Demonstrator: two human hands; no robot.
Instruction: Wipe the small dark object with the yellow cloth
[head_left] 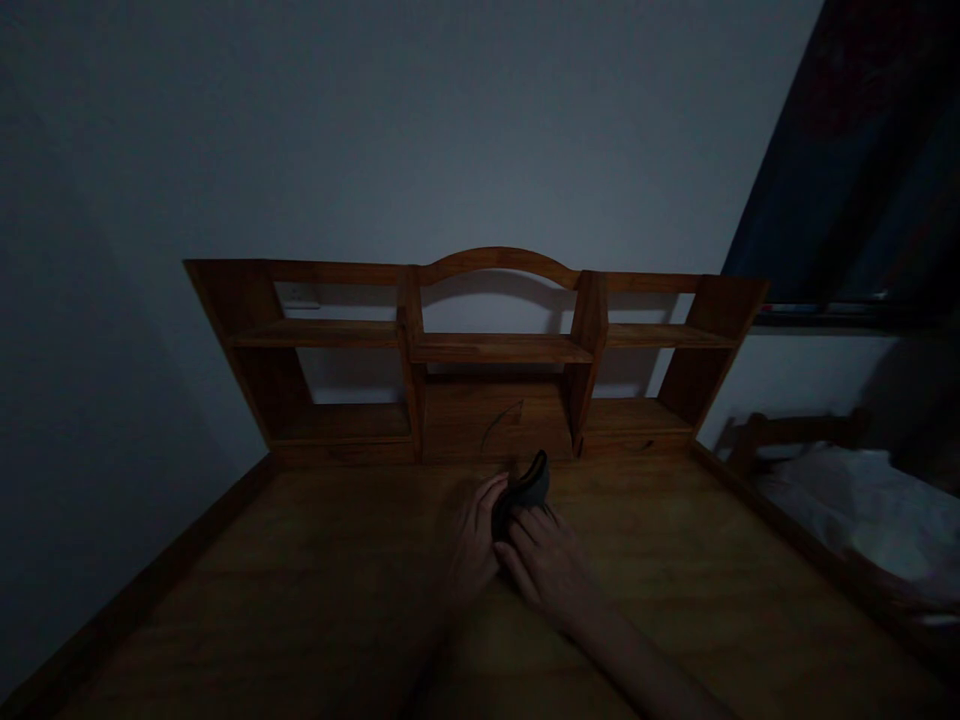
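Note:
A small dark pouch-like object (534,484) with a wavy rim is between my hands, above the wooden desk top. Its exact kind is hard to make out in the dim light. My left hand (477,535) is closed against its left side, fingers bent around the edge. From the right, my right hand (547,562) grips its lower part, with the fingers curled over the near face. The upper end of the object sticks up past my fingers, tilted to the right.
Behind the desk top (337,580) stands a wooden shelf unit (502,348) against the wall. A thin cord (501,416) shows in its middle section. To the right are a chair-like wooden frame (802,430), pale cloth (862,510) and a dark window (862,170).

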